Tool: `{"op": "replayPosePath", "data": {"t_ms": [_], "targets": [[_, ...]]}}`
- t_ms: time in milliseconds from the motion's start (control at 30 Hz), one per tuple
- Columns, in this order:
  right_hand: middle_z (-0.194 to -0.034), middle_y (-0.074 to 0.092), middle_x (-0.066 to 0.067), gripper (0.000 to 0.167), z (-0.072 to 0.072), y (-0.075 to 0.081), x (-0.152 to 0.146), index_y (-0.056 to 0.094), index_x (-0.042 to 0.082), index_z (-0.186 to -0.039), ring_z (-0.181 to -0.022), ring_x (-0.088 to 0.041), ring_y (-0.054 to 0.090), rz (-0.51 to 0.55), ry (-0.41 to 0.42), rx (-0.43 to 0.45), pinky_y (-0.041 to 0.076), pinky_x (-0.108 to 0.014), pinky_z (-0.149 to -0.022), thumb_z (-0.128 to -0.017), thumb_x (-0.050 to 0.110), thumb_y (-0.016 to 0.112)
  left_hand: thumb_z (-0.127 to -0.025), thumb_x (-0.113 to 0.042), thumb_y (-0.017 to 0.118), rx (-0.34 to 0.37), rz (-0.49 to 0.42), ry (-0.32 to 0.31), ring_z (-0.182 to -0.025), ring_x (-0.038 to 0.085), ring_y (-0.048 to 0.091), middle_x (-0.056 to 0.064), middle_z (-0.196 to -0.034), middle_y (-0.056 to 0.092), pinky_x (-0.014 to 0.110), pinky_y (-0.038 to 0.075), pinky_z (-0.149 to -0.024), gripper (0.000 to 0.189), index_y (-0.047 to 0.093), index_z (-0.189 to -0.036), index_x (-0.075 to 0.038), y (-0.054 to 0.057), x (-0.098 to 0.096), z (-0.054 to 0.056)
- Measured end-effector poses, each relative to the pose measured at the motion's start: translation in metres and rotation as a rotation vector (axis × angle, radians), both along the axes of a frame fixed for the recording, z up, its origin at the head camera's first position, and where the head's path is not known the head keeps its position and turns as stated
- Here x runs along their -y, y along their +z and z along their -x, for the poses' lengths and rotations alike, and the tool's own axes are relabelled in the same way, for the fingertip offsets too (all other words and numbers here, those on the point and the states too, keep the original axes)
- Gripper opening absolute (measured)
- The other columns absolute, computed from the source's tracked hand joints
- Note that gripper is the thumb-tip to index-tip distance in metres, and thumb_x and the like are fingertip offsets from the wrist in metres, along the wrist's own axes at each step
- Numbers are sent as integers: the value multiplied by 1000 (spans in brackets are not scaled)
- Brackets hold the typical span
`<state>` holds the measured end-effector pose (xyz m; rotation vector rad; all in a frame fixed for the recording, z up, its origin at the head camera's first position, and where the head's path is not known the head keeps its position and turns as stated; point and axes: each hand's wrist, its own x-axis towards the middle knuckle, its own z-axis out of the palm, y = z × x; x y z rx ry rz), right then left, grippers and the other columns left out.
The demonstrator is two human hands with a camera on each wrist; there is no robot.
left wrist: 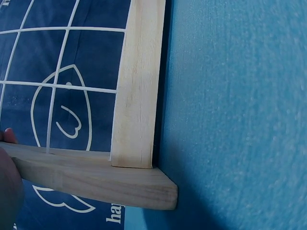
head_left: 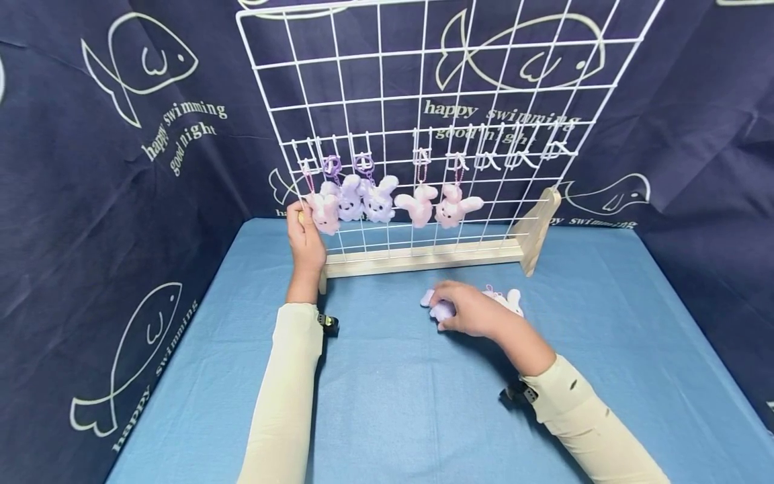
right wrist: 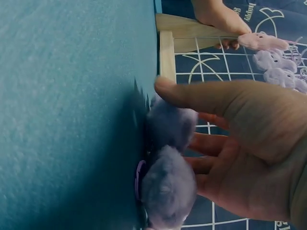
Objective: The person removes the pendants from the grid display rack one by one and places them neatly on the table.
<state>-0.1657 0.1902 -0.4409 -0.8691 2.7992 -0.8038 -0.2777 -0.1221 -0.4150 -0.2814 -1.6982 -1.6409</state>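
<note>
My left hand (head_left: 306, 235) holds the wooden side post at the left end of a white wire grid rack (head_left: 381, 111); in the left wrist view only its edge shows, by the wooden foot (left wrist: 96, 179). On the blue table, my right hand (head_left: 468, 309) reaches down over a fuzzy purple plush keychain (head_left: 443, 310). The right wrist view shows the thumb extended along one side of the purple plush (right wrist: 168, 191), the other fingers behind it. A purple ring (right wrist: 139, 179) lies beside the plush. White plush keychains (head_left: 512, 302) are partly hidden behind the right hand.
Pink bunny keychains (head_left: 450, 207) and purple ones (head_left: 379, 202) hang from hooks on the grid. Bare white hooks (head_left: 520, 160) line its right side. A wooden crossbar (head_left: 423, 259) and right-hand foot (head_left: 538, 232) support it. Dark fish-print cloth (head_left: 151, 269) surrounds the table.
</note>
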Motion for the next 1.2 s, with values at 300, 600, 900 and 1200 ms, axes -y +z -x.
{"op": "replayPosePath", "data": {"t_ms": [300,600,900,1200], "targets": [[-134,65,-24,22,2,2,-3,76,9,-99,-124,-41,62,18,-13,59,50,-55,-105,-81,15,86,-111,-6,39,7,-4,9,-88,3,43,-10,-94,44,18,37,-75,24,48,-116,16,0,0,0],[-142,63,-25,38,16,18,7,62,-2,-135,-120,-38,68,580,-376,147,55,-42,-108,-100,11,67,-111,-5,39,5,-17,5,-90,3,44,-10,-97,47,19,36,-77,23,48,-116,16,0,-1,1],[-135,51,-4,51,31,43,20,33,10,-152,-120,-15,64,1348,-496,471,59,-31,-103,-104,-2,46,-111,-4,39,2,-21,9,-90,4,44,-10,-98,47,19,36,-78,22,47,-115,16,1,-1,0],[-136,43,3,56,37,51,28,35,17,-151,-141,-28,51,1536,-460,460,56,-38,-109,-102,-9,44,-111,-4,39,5,-15,9,-90,4,44,-10,-99,46,19,36,-77,22,47,-114,15,0,-2,1]]}}
